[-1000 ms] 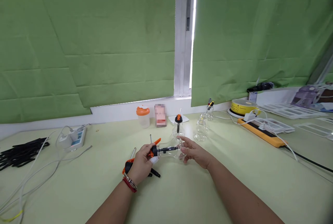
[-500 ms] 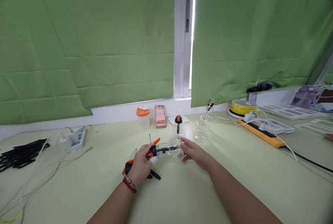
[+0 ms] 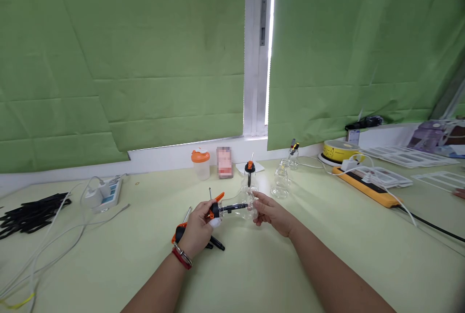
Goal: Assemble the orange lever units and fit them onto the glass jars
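Left hand point(image 3: 197, 228): we grasp the black cap point(image 3: 215, 211).
Right hand point(image 3: 271, 213): we grasp the base of the clear bottle point(image 3: 237, 202).
Clear bottle: sideways between our hands, over the tabletop point(image 3: 269, 269).
Handling: we best keep cap and bottle aligned, gripping the glass gently.

Left hand point(image 3: 197, 230) hides part of the black cap point(image 3: 215, 210) on the glass bottle point(image 3: 236, 208), plus the middle of black-and-orange parts point(image 3: 180, 233) lying on the bench point(image 3: 261, 279); can't count those. Right hand point(image 3: 271, 214) partly covers the bottle's base. 2 forearms point(image 3: 337, 272) cut by bottom of frame, bench front edge likewise. Black straps point(image 3: 34, 213), bench left end: clipped at frame left. Pink item point(image 3: 224, 163), bench back edge: face pixelated, unreadable. Yellow tub point(image 3: 340, 151), back right: print too small. Brownish thing point(image 3: 459, 193), bench right end: clipped, can't identify.
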Demonstrator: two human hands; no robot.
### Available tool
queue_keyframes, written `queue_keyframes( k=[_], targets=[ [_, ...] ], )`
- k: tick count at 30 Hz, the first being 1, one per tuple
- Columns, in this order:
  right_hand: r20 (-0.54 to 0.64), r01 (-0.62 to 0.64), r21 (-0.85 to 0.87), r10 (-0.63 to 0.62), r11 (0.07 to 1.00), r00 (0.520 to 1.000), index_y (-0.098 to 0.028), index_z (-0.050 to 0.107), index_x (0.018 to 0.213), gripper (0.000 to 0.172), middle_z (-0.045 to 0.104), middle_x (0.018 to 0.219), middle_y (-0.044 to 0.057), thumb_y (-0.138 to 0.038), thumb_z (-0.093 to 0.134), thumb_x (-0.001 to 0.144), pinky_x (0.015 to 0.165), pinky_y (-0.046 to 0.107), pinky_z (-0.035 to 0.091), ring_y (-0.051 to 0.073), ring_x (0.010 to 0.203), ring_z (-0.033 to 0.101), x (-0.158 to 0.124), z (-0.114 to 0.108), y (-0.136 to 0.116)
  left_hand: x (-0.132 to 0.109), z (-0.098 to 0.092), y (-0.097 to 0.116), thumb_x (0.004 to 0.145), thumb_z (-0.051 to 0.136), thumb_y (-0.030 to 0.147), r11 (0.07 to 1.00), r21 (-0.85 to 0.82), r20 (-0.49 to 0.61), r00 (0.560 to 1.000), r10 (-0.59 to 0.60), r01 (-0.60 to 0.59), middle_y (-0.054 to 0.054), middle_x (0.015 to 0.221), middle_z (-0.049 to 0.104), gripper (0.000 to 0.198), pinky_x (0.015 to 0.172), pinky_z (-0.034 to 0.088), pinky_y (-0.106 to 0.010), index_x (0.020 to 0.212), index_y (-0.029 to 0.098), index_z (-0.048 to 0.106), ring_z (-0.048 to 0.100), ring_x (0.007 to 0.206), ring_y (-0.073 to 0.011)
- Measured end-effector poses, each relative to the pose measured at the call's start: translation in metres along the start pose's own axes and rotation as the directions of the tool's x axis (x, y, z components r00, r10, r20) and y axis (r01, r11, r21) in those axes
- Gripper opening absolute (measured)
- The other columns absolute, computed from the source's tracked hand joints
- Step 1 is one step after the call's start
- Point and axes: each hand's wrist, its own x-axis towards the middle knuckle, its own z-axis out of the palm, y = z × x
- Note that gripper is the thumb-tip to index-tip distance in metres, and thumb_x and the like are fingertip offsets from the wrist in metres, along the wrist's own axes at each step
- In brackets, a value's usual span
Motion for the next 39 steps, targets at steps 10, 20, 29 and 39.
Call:
queue_keyframes(
  k=[10,20,29,39],
  targets=[
    [0.036,0.047,-0.046,-0.045,0.998,0.998,-0.030,0.037,0.136,0.070,0.045,0.127,0.011,-0.050,0.064,0.075,0.069,0.031,0.050,0.017,0.086,0.060,-0.003,0.000,-0.003,0.004,0.000,-0.012,0.070,0.062,0.024,0.995,-0.089,0.016,0.999,-0.041,0.042,-0.004,0.111,0.058,0.046,0.095,0.040,-0.035,0.115,0.024,0.060,0.053,0.106,-0.0206],
    [0.069,0.070,-0.035,-0.067,0.997,0.995,-0.033,0.040,0.133,0.066,0.045,0.117,0.007,-0.041,0.068,0.074,0.065,0.030,0.048,0.015,0.077,0.061,-0.002,0.000,-0.003,0.002,0.000,-0.007,0.071,0.061,0.025,0.998,-0.053,0.017,1.000,-0.024,0.025,-0.004,0.107,0.059,0.045,0.093,0.041,-0.035,0.116,0.025,0.059,0.054,0.102,-0.0208],
    [0.007,-0.012,-0.008,0.012,1.000,1.000,-0.023,0.044,0.126,0.059,0.055,0.081,0.001,-0.052,0.060,0.077,0.050,0.023,0.039,0.009,0.055,0.053,0.000,0.004,-0.002,0.002,0.001,-0.008,0.073,0.060,0.024,1.000,-0.028,0.027,1.000,-0.007,0.007,-0.005,0.108,0.060,0.044,0.094,0.040,-0.036,0.116,0.024,0.059,0.054,0.103,-0.0214],
    [-0.023,-0.089,-0.096,0.087,0.991,0.996,-0.017,0.054,0.103,0.056,0.058,0.071,0.002,-0.067,0.041,0.081,0.043,0.022,0.036,0.009,0.046,0.048,0.008,0.000,0.009,0.000,0.002,-0.001,0.070,0.062,0.020,0.999,-0.040,0.030,0.999,-0.017,0.018,-0.005,0.108,0.059,0.045,0.094,0.040,-0.036,0.114,0.024,0.061,0.054,0.101,-0.0215]
  ],
)
